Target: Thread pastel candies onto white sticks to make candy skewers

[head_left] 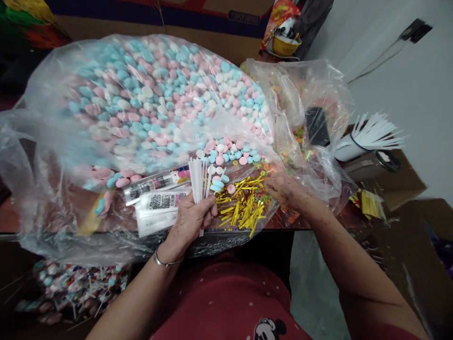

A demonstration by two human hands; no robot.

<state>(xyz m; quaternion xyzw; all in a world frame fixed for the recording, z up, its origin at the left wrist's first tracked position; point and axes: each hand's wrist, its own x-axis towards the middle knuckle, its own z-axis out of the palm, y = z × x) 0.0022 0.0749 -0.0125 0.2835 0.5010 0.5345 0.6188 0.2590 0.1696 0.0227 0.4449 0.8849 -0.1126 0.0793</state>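
Observation:
My left hand [193, 215] is closed around a bunch of thin white sticks [199, 177] that point upward. Blue pieces of candy [217, 185] sit at the tip of one stick, by the thumb. My right hand [288, 189] has its fingers curled together over small coloured ring-shaped pieces [261, 166]; what its fingertips hold, if anything, is hidden. Between the hands lies a loose pile of gold twist ties [240, 208]. Pink, white and blue candies [230, 153] spill from the mouth of a large clear plastic bag [159, 94] full of them.
Left of my left hand are clear packets with printed labels [159, 200]. At the right stand a holder of white sticks [368, 137], a dark phone-like object [317, 126] on another plastic bag [329, 89], and cardboard [399, 179]. Finished-looking candy sticks [81, 288] lie low at the left.

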